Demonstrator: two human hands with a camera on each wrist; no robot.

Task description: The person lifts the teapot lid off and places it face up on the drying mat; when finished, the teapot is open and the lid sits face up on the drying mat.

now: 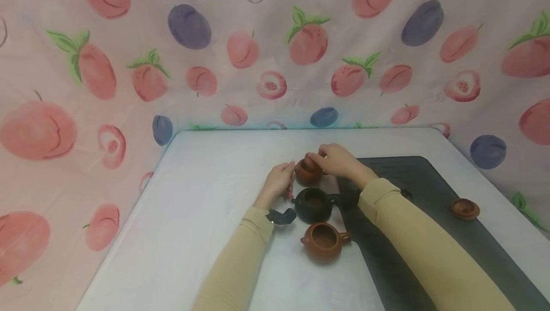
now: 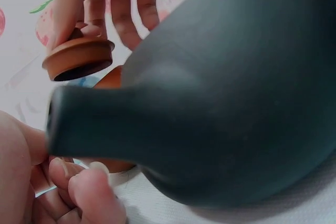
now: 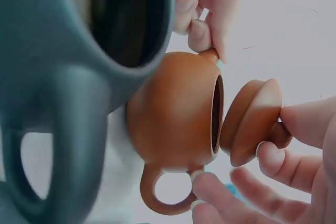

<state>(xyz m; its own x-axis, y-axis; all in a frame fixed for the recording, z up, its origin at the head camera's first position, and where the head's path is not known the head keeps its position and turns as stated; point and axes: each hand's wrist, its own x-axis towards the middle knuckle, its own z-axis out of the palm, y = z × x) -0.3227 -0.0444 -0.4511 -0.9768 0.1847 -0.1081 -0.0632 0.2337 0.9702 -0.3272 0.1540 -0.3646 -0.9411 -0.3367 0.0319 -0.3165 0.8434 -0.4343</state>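
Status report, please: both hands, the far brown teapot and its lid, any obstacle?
Right hand pinches brown lid just off far brown teapot mouth. Left hand holds its spout. Dark teapot close behind; nothing blocks the opening.

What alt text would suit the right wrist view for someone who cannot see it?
A right hand pinches a brown lid just off the mouth of a small brown teapot, while left-hand fingers touch its spout. A dark teapot looms blurred in front.
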